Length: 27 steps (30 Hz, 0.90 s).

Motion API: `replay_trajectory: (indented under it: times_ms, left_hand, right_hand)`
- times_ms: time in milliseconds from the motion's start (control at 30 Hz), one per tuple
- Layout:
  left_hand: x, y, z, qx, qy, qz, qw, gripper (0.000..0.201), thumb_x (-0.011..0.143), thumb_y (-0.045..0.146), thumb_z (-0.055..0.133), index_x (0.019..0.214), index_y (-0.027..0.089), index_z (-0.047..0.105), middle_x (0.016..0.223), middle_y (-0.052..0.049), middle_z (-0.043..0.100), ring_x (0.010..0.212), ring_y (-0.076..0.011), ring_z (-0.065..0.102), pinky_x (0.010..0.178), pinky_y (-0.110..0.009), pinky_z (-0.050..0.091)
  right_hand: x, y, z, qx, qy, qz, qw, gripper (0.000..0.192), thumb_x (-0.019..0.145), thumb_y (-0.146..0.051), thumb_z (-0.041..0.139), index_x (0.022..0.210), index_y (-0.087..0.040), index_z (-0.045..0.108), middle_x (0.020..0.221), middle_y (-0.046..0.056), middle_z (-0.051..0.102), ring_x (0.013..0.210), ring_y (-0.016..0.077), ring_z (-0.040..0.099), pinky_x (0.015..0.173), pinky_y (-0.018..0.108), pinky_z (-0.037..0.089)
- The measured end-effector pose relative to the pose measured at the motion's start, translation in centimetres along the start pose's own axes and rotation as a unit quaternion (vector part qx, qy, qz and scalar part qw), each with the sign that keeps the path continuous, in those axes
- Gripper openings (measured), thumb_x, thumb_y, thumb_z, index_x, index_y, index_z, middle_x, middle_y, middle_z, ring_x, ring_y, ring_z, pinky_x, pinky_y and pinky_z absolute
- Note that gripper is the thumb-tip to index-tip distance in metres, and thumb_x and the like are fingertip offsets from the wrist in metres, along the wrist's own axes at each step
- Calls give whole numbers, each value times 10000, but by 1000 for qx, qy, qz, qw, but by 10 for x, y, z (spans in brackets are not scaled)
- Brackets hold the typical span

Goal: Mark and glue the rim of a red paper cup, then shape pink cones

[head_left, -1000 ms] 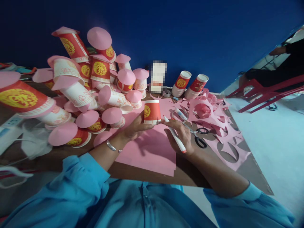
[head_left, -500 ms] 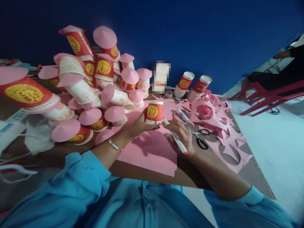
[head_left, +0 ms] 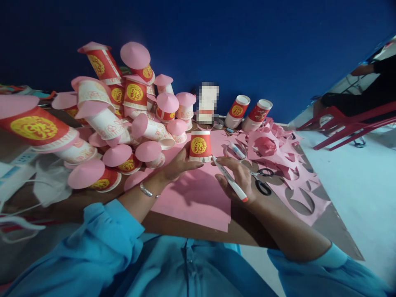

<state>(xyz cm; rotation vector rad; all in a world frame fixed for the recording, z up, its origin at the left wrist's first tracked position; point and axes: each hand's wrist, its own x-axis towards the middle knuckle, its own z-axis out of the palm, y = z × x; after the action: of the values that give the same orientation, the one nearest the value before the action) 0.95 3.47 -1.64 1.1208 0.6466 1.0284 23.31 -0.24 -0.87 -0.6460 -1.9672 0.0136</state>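
Note:
My left hand (head_left: pixel 178 165) is wrapped round a red paper cup (head_left: pixel 200 147) with a yellow round emblem, its white rim turned down. A white marker (head_left: pixel 230 179) with an orange-red end lies in the closed fingers of my right hand (head_left: pixel 237 175). The marker's tip points at the lower right of the cup's rim; whether it touches I cannot tell. Below both hands are pink paper sheets (head_left: pixel 198 204) on the brown table (head_left: pixel 247 225). Just right of my right hand lie black-handled scissors (head_left: pixel 263 186).
Many cups with pink paper cones (head_left: pixel 135 55) are heaped at the left. Two cup stacks (head_left: pixel 237 111) lean by the blue wall. A glue stick (head_left: pixel 236 151) and cut pink scraps (head_left: pixel 298 200) lie at the right. Beyond are a red chair (head_left: pixel 352 123) and a person's arm (head_left: pixel 363 69).
The view has shifted slightly, so the background sits a little lower. The marker and my right fingers have moved slightly down, and my left hand keeps its hold on the cup.

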Motion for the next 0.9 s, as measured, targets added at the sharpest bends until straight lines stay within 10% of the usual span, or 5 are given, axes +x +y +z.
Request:
replay_trajectory:
  times_ms: [900]
  left_hand:
    - [-3, -5, 2, 36, -9, -48, 998, 952, 633, 345, 1019, 1448, 255, 535, 1297, -115, 717, 1272, -371, 672, 1053, -497, 549]
  right_hand:
    - [6, -11, 0, 41, -25, -21, 999, 142, 991, -164, 651, 1115, -235, 644, 845, 33, 759, 719, 185, 762, 637, 290, 627]
